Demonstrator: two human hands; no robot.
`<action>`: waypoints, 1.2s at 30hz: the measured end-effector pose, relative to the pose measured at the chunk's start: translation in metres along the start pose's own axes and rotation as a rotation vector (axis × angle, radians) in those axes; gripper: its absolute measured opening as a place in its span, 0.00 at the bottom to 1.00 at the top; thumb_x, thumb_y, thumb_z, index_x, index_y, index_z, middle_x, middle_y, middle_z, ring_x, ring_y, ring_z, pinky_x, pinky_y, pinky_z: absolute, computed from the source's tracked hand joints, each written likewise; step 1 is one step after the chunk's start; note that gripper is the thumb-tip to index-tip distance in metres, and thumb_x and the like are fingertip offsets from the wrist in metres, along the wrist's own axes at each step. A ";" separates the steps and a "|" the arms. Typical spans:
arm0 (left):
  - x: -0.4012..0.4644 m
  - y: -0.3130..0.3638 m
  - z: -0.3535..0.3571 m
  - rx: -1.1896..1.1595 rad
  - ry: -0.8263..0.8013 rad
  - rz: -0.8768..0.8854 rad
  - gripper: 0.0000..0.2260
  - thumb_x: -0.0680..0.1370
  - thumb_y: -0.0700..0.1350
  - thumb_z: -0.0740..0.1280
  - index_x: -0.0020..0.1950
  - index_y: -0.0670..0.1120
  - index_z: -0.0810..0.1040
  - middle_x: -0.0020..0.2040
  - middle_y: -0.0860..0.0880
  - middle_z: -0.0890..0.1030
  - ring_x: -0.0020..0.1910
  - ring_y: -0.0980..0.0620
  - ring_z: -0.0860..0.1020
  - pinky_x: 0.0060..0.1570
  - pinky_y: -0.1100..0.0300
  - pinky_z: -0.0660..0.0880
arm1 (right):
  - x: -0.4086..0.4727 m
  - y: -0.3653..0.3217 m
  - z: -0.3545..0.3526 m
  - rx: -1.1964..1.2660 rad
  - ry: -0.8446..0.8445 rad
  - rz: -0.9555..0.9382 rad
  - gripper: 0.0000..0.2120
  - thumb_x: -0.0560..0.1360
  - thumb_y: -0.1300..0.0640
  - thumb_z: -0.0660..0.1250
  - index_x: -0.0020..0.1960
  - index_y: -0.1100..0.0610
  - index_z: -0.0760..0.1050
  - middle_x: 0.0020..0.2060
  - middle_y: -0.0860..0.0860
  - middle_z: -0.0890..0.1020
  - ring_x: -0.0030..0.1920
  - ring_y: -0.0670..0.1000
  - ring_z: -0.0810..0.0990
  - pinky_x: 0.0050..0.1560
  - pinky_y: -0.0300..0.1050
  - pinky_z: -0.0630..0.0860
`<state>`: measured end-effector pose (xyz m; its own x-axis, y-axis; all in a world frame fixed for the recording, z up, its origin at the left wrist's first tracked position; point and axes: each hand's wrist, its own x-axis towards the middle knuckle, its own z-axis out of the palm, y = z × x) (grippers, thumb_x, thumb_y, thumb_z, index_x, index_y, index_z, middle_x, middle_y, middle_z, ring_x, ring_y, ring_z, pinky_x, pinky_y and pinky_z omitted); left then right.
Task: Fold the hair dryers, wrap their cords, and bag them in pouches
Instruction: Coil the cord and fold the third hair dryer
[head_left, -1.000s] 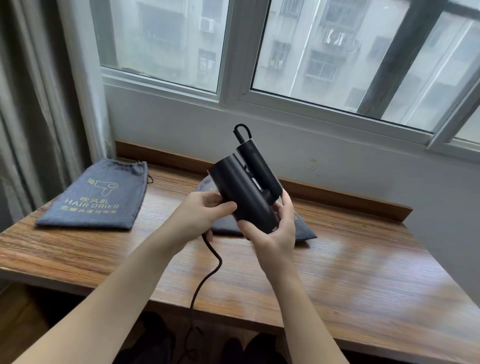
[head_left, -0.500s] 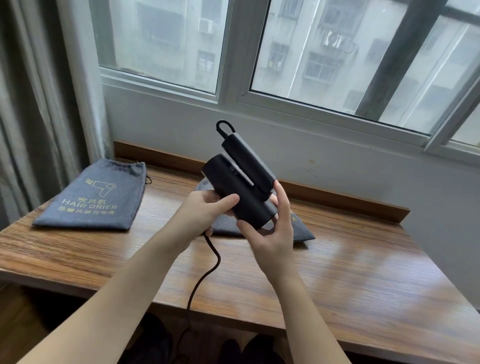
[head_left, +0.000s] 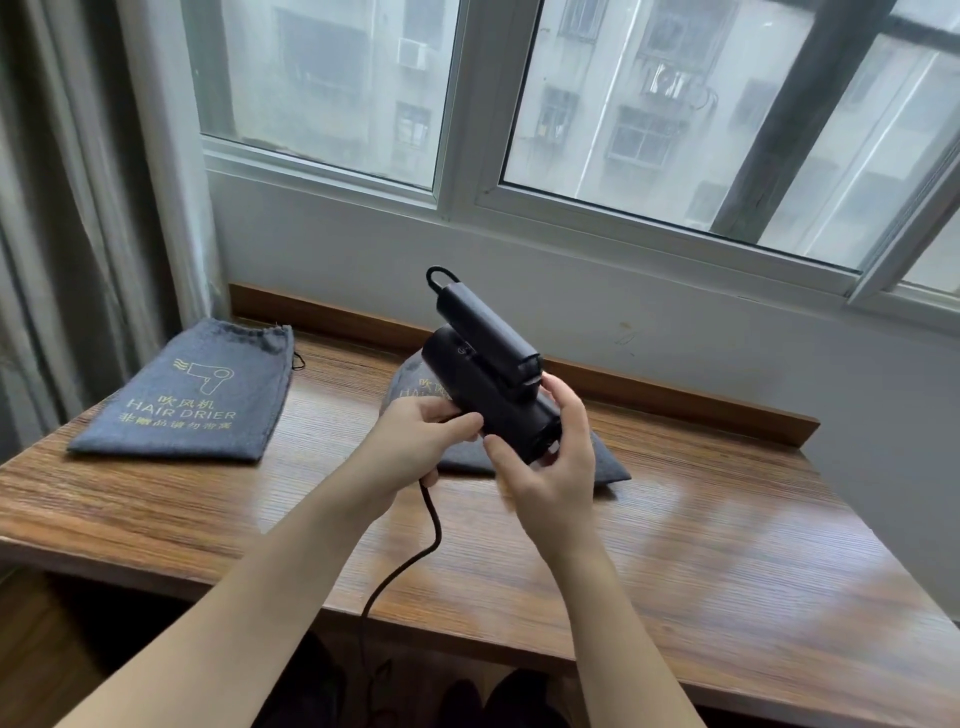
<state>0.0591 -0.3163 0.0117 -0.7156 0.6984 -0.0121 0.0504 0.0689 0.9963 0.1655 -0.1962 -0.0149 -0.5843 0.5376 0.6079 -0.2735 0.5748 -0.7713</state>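
Black and matte, the folded hair dryer (head_left: 488, 395) sits above the wooden table (head_left: 675, 561), handle against barrel. Left hand (head_left: 415, 441) and right hand (head_left: 556, 462) both grasp it; its cord (head_left: 415, 561) dangles.

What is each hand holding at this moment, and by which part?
Both hands hold the folded black hair dryer above the table. The left hand grips the side of its barrel; the right hand cups the barrel's lower end. The cord hangs free.
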 end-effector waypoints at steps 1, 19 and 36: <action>-0.001 0.001 -0.001 -0.009 -0.001 0.003 0.09 0.78 0.48 0.69 0.56 0.48 0.83 0.50 0.49 0.85 0.25 0.60 0.71 0.27 0.62 0.69 | -0.001 0.000 0.000 -0.044 0.007 -0.048 0.31 0.70 0.57 0.76 0.68 0.43 0.68 0.61 0.47 0.74 0.60 0.55 0.76 0.57 0.59 0.78; -0.004 0.016 -0.007 -0.095 0.036 0.114 0.25 0.69 0.50 0.76 0.64 0.52 0.75 0.53 0.46 0.83 0.39 0.53 0.81 0.25 0.59 0.74 | -0.011 -0.001 0.002 0.431 -0.083 0.437 0.36 0.68 0.59 0.75 0.71 0.46 0.65 0.57 0.52 0.79 0.54 0.54 0.83 0.45 0.53 0.83; 0.004 -0.002 -0.020 0.045 0.056 0.128 0.19 0.75 0.44 0.73 0.60 0.63 0.75 0.45 0.47 0.86 0.35 0.43 0.77 0.25 0.59 0.71 | -0.003 0.010 -0.003 0.222 -0.059 0.337 0.30 0.70 0.57 0.74 0.70 0.47 0.70 0.57 0.51 0.82 0.59 0.53 0.81 0.60 0.55 0.80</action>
<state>0.0419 -0.3282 0.0115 -0.7392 0.6625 0.1212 0.1741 0.0142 0.9846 0.1670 -0.1900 -0.0243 -0.7107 0.6330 0.3070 -0.2137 0.2215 -0.9515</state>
